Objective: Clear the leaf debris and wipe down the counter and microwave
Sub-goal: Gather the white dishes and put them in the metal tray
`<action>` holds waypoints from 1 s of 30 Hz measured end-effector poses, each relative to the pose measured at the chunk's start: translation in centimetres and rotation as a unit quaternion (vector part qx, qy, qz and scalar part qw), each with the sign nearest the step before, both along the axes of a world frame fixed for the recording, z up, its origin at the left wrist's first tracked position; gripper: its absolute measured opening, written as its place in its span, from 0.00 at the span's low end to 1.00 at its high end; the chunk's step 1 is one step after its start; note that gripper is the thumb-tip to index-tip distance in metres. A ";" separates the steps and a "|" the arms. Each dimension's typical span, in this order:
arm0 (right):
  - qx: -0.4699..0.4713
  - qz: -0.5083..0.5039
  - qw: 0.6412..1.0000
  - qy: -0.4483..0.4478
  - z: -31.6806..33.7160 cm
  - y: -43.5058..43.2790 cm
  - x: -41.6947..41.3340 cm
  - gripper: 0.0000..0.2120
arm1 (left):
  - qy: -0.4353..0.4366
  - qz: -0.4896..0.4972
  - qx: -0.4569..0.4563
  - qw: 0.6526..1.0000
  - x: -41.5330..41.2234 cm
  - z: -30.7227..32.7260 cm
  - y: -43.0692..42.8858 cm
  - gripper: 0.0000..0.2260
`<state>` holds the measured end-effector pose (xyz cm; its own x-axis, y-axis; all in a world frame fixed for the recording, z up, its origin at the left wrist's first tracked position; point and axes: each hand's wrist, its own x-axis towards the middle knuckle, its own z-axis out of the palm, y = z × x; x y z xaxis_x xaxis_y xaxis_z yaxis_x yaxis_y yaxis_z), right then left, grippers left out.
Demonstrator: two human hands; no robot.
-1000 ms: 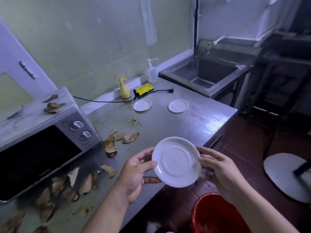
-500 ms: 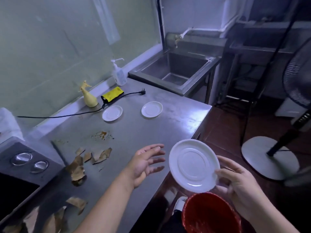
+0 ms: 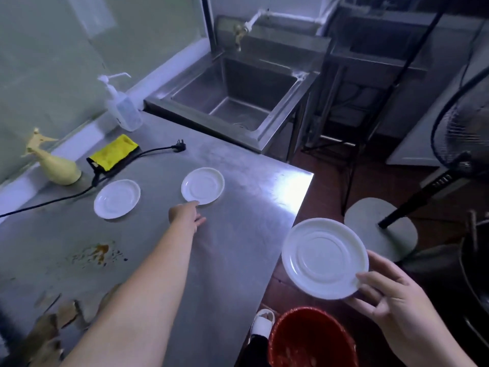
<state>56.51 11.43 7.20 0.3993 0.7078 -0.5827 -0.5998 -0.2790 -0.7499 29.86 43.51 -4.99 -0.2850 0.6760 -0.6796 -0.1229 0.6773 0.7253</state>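
Observation:
My right hand (image 3: pixel 389 303) holds a white saucer (image 3: pixel 325 258) by its near rim, out past the counter's right edge and above a red bin (image 3: pixel 309 340). My left hand (image 3: pixel 186 214) stretches across the steel counter (image 3: pixel 238 229), fingertips at the near rim of a second white saucer (image 3: pixel 203 185). A third saucer (image 3: pixel 117 198) lies to its left. Dry brown leaves (image 3: pixel 50 327) lie on the counter at the bottom left, near a brown stain (image 3: pixel 99 251). A yellow cloth (image 3: pixel 113 152) lies by the wall. The microwave is out of view.
A yellow spray bottle (image 3: pixel 53 162) and a clear pump bottle (image 3: pixel 121 107) stand along the wall. A black power cord (image 3: pixel 148 152) with its plug crosses the counter. A steel sink (image 3: pixel 235 99) adjoins the far end. A standing fan (image 3: pixel 460 133) is on the floor at right.
My left hand let go of the held saucer and reached forward to the middle saucer on the counter. The view swung right, off the microwave; my right hand now holds the saucer alone.

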 end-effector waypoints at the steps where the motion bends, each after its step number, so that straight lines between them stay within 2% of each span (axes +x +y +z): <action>1: -0.003 -0.005 1.000 -0.003 -0.1 0.4 0.1 0.25 | 0.001 0.015 -0.006 1.000 0.2 -0.4 0.9 0.16; 8: -0.026 -0.050 0.998 -0.008 -1.3 0.4 0.7 0.21 | 0.014 0.086 0.029 0.996 1.4 -0.6 3.6 0.21; 12: -0.021 -0.063 0.998 -0.002 -1.8 -1.1 0.5 0.23 | -0.003 0.107 0.098 0.989 1.7 1.7 0.9 0.23; 15: -0.005 -0.052 0.999 0.001 -1.8 -2.4 0.2 0.22 | -0.029 0.094 0.121 0.988 1.2 3.7 -3.1 0.21; 18: 0.011 -0.029 1.000 -0.002 -1.7 -3.9 -0.1 0.21 | -0.052 0.034 0.138 0.988 0.1 5.6 -7.8 0.17; 24: 0.012 -0.023 1.000 -0.008 -3.0 -7.9 -1.1 0.20 | -0.068 -0.149 0.177 0.971 -0.6 9.2 -18.3 0.15; 27: 0.017 -0.013 1.000 -0.010 -3.2 -9.8 -2.0 0.21 | -0.081 -0.221 0.176 0.956 -1.1 11.5 -23.3 0.14; 30: 0.036 0.019 0.999 -0.013 -2.3 -11.2 -3.2 0.26 | -0.082 -0.303 0.174 0.933 -2.0 13.9 -28.4 0.13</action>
<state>53.33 0.18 4.89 0.3850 0.7629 -0.5194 -0.5697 -0.2464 -0.7841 27.90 15.08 8.90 0.3099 0.8671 -0.3900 0.0774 0.3859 0.9193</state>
